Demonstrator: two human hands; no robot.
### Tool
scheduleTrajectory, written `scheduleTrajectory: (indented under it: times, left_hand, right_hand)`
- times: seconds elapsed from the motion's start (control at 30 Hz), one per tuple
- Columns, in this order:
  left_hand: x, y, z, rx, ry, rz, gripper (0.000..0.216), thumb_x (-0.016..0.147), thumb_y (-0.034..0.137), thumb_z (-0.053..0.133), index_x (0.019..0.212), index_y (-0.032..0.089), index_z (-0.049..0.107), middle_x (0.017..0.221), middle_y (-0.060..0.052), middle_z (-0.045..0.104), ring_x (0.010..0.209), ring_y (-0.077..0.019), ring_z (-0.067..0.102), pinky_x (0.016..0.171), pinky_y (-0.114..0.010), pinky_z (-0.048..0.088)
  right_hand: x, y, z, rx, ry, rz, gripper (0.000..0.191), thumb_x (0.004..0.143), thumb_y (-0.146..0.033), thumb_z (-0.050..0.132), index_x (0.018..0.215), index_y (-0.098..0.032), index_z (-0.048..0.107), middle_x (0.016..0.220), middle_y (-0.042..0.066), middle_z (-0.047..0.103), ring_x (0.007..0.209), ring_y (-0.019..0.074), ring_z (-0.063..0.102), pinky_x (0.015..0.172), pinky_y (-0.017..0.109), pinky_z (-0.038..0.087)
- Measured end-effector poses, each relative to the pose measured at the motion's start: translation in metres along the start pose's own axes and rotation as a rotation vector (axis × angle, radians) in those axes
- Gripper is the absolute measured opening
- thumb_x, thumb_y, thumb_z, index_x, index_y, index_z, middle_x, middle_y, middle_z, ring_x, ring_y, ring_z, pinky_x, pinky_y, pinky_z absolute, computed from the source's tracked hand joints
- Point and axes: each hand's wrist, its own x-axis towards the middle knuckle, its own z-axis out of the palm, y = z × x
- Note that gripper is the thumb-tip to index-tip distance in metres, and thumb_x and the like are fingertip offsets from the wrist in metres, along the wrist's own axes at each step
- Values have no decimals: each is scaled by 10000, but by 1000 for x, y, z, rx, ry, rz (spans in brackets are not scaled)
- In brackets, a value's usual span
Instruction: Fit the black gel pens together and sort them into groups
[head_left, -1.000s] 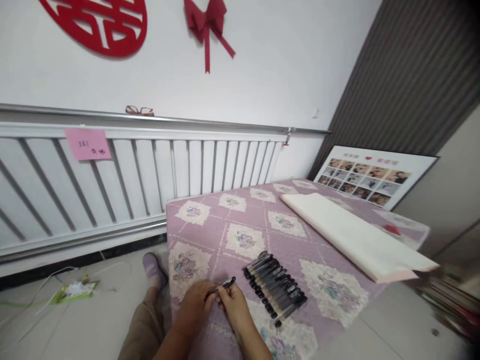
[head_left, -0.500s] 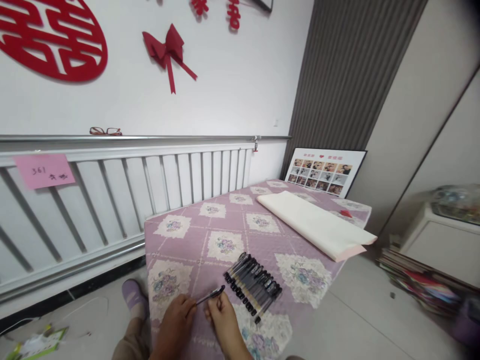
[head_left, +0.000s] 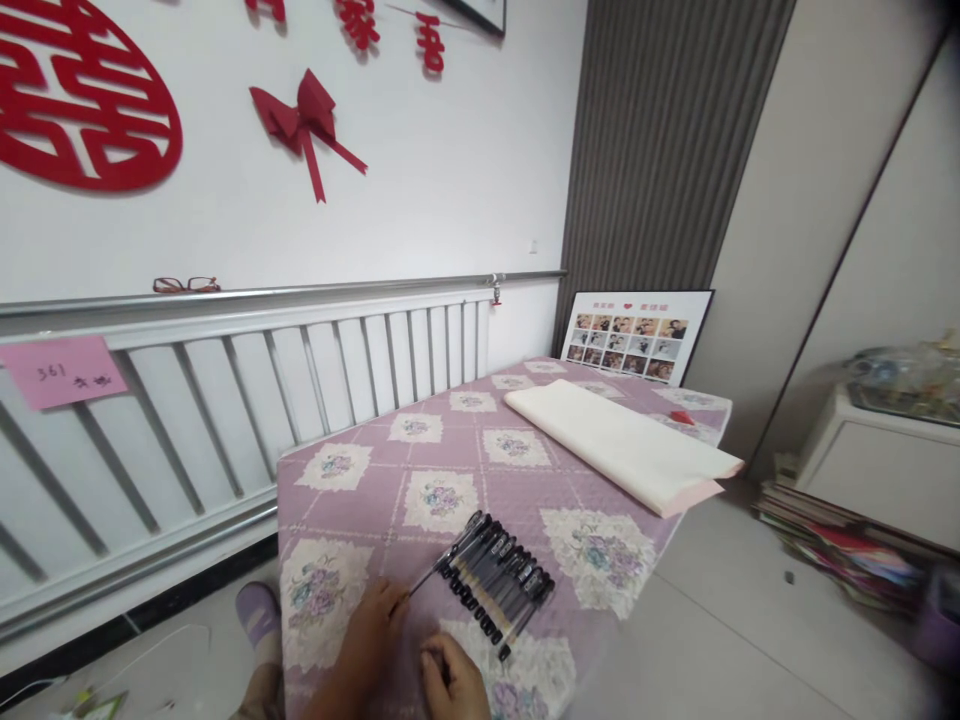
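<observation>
A row of black-capped pens [head_left: 499,575] lies side by side on the floral tablecloth [head_left: 517,447]. My left hand [head_left: 381,612] pinches one end of a single pen [head_left: 430,574]; its far end reaches the upper left end of the row, and I cannot tell if it touches. Just below the row, my right hand [head_left: 451,678] rests near the cloth with its fingers curled in and nothing visible in them.
A folded cream sheet [head_left: 615,440] lies farther back on the table, near a small red item [head_left: 682,417]. Behind stands a photo board [head_left: 637,335]. A white radiator [head_left: 337,370] runs along the left, with a pink note [head_left: 64,372]. Stacked papers [head_left: 832,550] lie at right.
My right hand has let go of the pen and drawn back toward me. My left hand has moved the pen up to the row's left end. The view has shifted slightly right.
</observation>
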Motion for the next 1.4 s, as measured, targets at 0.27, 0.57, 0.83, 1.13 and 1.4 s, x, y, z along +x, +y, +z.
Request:
scheduleTrajectory:
  times: [0.27,0.57,0.83,1.13,1.4]
  left_hand:
    - [54,69,2,206,-156,48,236,902,212,386,1019,204,590,1048,-58,581,980,-171,530,876,-265,383]
    - [69,85,21,233,-188,17,183,874,221,462,1002,187,588,1083,-77,560,985,-192,540,860,-287,387]
    - [61,89,11,181,-176,36,261,853,201,461,1097,187,552,1113,-75,567,1040,-186,524,888,-271,369]
    - [28,41,9,97,-84,-79,365,852,180,373,1172,154,548,1176,-78,589,1093,-188,527,934,-270,374]
    - [-44,-5,15,-3,13,-206,393,859,182,370,1203,160,559,1223,-75,601,1132,-172,543,991,-279,376]
  right_hand:
    - [1,8,0,198,41,157,387,795,-538,475,725,-193,635,574,-5,561,540,143,505,536,226,399]
    - [7,-3,-7,360,73,236,403,769,-583,502,687,-199,594,582,-11,559,557,143,508,555,232,421]
    - [9,-12,-12,317,75,242,426,753,-612,514,654,-204,587,567,-16,538,547,142,496,541,228,430]
    - [8,-12,-10,320,11,247,474,749,-667,489,694,-208,593,518,-27,522,468,130,480,456,217,398]
    - [7,-17,-11,122,7,154,382,769,-560,506,759,-207,652,598,11,609,547,165,553,544,248,457]
